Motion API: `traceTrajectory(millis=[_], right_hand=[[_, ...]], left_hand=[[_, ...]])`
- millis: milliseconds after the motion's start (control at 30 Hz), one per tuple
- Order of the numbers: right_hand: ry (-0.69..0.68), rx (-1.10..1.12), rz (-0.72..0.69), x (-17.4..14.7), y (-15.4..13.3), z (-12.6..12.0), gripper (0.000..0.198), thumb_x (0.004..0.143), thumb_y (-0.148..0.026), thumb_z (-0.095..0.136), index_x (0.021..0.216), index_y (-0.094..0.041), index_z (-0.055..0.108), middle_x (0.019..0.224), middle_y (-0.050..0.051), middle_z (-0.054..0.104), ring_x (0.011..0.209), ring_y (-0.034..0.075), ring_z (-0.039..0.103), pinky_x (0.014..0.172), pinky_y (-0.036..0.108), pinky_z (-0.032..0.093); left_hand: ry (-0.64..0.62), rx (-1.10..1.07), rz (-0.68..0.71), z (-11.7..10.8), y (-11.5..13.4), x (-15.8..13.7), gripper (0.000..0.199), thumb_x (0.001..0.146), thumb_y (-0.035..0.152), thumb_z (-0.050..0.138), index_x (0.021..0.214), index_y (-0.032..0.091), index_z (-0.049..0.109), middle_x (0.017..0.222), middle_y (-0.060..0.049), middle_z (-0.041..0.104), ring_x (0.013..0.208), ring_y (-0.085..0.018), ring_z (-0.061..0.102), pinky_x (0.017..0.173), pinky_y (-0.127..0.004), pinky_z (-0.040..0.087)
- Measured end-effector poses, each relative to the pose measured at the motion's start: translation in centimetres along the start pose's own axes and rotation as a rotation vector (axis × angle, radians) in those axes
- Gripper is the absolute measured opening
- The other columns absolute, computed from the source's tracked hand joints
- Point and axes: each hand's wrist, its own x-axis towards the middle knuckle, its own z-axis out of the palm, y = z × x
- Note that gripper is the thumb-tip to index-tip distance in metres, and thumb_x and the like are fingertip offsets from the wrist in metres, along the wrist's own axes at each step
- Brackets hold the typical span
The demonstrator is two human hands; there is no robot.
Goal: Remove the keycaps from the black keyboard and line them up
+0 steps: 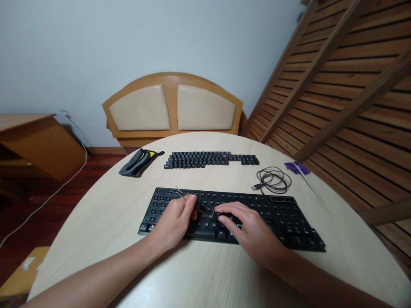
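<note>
A black keyboard (pixel 282 222) lies on the table in front of me, most of its switches bare and a few caps left along the near edge. My left hand (pixel 175 216) is closed around a wire keycap puller (pixel 204 212), whose thin wires stick out on both sides of the fist. Over the middle of the keyboard, my right hand (pixel 248 224) pinches at the puller's wire end. A small dark keycap (pixel 216 215) appears to be between its thumb and forefinger, partly hidden. Behind the keyboard, removed keycaps (pixel 201 159) stand in rows.
A grey and black pouch (pixel 136 164) with yellow inside lies at the back left. The coiled USB cable (pixel 272 179) sits behind the keyboard's right side. Farther right are a purple cloth (pixel 293 167) and a thin metal tool (pixel 308 183) near the round table's (pixel 96 239) edge.
</note>
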Motion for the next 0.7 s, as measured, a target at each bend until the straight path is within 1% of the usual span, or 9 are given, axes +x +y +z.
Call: traceTrajectory(millis=[100, 200, 367, 433, 500, 600, 700], right_hand=[[0.023, -0.036, 0.018, 0.6, -0.2, -0.8, 0.015, 0.093, -0.023, 0.058, 0.103, -0.022, 0.069, 0.106, 0.004, 0.072, 0.102, 0.02, 0.065, 0.093, 0.035, 0.05], [0.045, -0.101, 0.014, 2.0, 0.1, -1.9, 0.015, 0.094, -0.025, 0.057, 0.103, -0.023, 0.069, 0.107, 0.003, 0.072, 0.103, 0.019, 0.064, 0.094, 0.035, 0.049], [0.008, -0.275, 0.005, 6.3, 1.6, -2.9, 0.017, 0.093, -0.027, 0.059, 0.104, -0.021, 0.07, 0.104, 0.004, 0.073, 0.097, 0.02, 0.066, 0.088, 0.033, 0.049], [-0.045, -0.385, -0.02, 8.4, 2.2, -2.8, 0.019, 0.094, -0.027, 0.057, 0.105, -0.02, 0.071, 0.105, 0.005, 0.073, 0.099, 0.021, 0.066, 0.087, 0.031, 0.048], [-0.126, -0.555, -0.032, 10.5, 2.6, -2.5, 0.02, 0.094, -0.028, 0.056, 0.105, -0.02, 0.072, 0.104, 0.006, 0.073, 0.098, 0.022, 0.066, 0.085, 0.03, 0.048], [-0.137, -0.623, -0.011, 13.1, 3.0, -1.8, 0.02, 0.092, -0.023, 0.058, 0.103, -0.018, 0.073, 0.106, 0.011, 0.072, 0.104, 0.027, 0.064, 0.088, 0.034, 0.046], [-0.144, -0.635, 0.014, 14.9, 3.1, -1.1, 0.019, 0.091, -0.023, 0.058, 0.102, -0.019, 0.073, 0.104, 0.011, 0.073, 0.101, 0.027, 0.066, 0.088, 0.034, 0.046]], left_hand=[[0.008, -0.04, -0.02, -0.1, -0.1, 0.2, 0.053, 0.1, 0.046, 0.027, 0.064, 0.019, 0.055, 0.064, -0.002, 0.057, 0.061, -0.018, 0.052, 0.064, -0.03, 0.037], [0.003, -0.064, -0.027, 0.0, -0.2, 0.3, 0.053, 0.1, 0.046, 0.028, 0.064, 0.019, 0.055, 0.063, -0.002, 0.057, 0.061, -0.017, 0.052, 0.063, -0.03, 0.037], [-0.003, -0.044, -0.012, 0.0, -0.2, 0.3, 0.053, 0.1, 0.045, 0.028, 0.063, 0.019, 0.056, 0.064, -0.002, 0.058, 0.062, -0.018, 0.052, 0.063, -0.03, 0.037], [-0.003, -0.041, -0.008, 0.0, -0.3, 0.3, 0.054, 0.1, 0.045, 0.028, 0.062, 0.019, 0.056, 0.064, -0.002, 0.059, 0.063, -0.018, 0.052, 0.064, -0.03, 0.037], [-0.009, -0.047, -0.008, 0.0, -0.4, 0.4, 0.054, 0.1, 0.046, 0.028, 0.062, 0.019, 0.056, 0.065, -0.003, 0.058, 0.063, -0.018, 0.052, 0.065, -0.03, 0.037], [-0.019, -0.059, -0.009, 0.0, -0.5, 0.4, 0.054, 0.099, 0.047, 0.028, 0.062, 0.019, 0.055, 0.065, -0.003, 0.057, 0.063, -0.018, 0.052, 0.065, -0.031, 0.037], [-0.02, -0.059, -0.008, 0.0, -0.5, 0.4, 0.054, 0.099, 0.047, 0.028, 0.062, 0.019, 0.055, 0.065, -0.003, 0.056, 0.063, -0.018, 0.051, 0.065, -0.031, 0.036]])
